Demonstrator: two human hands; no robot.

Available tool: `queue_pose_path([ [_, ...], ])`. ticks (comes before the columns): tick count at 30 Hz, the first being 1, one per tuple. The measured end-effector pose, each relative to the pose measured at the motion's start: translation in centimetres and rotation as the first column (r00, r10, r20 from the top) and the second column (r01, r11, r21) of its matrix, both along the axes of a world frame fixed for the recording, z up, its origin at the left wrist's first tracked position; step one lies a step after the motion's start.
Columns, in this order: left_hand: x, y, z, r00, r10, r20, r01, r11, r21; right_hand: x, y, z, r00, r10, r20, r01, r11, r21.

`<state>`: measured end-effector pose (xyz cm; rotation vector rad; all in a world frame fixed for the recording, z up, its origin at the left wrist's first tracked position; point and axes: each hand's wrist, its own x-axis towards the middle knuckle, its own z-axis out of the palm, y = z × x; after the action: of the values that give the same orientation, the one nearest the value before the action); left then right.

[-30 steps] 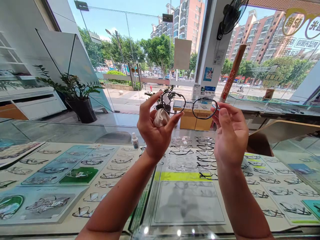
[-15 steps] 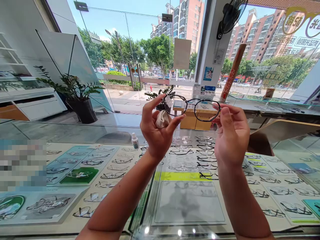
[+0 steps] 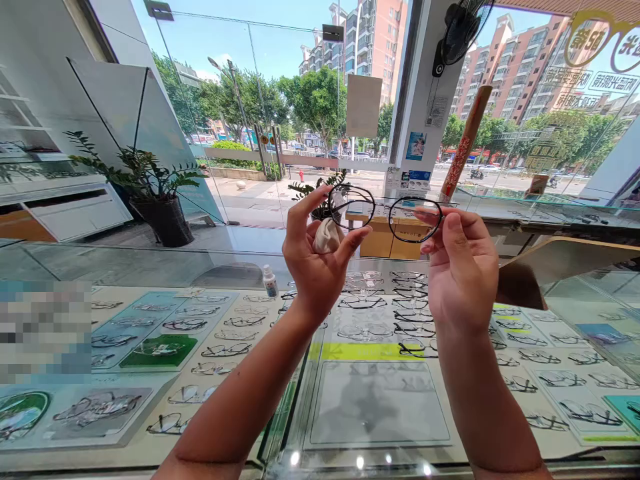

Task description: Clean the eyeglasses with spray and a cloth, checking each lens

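Observation:
A pair of round, dark-framed eyeglasses [image 3: 374, 220] is held up above the glass counter, lenses toward the window. My left hand [image 3: 320, 253] grips the rim of the left lens between thumb and forefinger. A crumpled pale cloth [image 3: 329, 236] is tucked in that same palm under the curled fingers. My right hand [image 3: 463, 267] pinches the frame at its right end, beside the hinge; the fingertips behind are partly hidden.
Below lies a glass display counter [image 3: 375, 407] with rows of eyeglasses inside. A small white bottle [image 3: 270, 281] stands on it to the left. A brown curved panel [image 3: 565, 263] is at right, a potted plant [image 3: 163, 217] at back left.
The eyeglasses have tilted slightly, so the bridge and temples show differently behind the lenses. Both hands keep their hold and nearly the same place.

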<state>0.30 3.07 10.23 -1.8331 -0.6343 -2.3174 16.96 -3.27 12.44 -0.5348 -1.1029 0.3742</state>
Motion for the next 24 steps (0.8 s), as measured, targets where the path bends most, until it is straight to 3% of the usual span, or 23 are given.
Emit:
queue_pose_path([
  [5, 0.1, 0.0, 0.4, 0.981, -0.196, -0.016, 0.195, 0.980, -0.027, 0.1, 0.1, -0.1, 0.997, 0.067, -0.040, -0.067, 0.998, 0.014],
  [10, 0.0, -1.0, 0.9, 0.938, -0.342, 0.050, 0.345, 0.935, -0.085, 0.6, 0.9, -0.7, 1.000, -0.004, 0.000, 0.004, 0.999, 0.041],
  [14, -0.1, -1.3, 1.0, 0.924, -0.374, 0.081, 0.382, 0.917, -0.116, 1.0, 1.3, -1.0, 0.998, -0.050, 0.040, 0.051, 0.999, -0.014],
  [19, 0.0, -1.7, 1.0, 0.923, -0.354, 0.150, 0.372, 0.920, -0.120, 1.0, 1.7, -1.2, 1.000, -0.008, 0.028, 0.011, 0.995, -0.095],
  [24, 0.4, -2.9, 1.3, 0.897, -0.368, 0.245, 0.421, 0.880, -0.220, 0.7, 1.8, -1.2, 0.999, 0.042, -0.009, -0.042, 0.991, -0.129],
])
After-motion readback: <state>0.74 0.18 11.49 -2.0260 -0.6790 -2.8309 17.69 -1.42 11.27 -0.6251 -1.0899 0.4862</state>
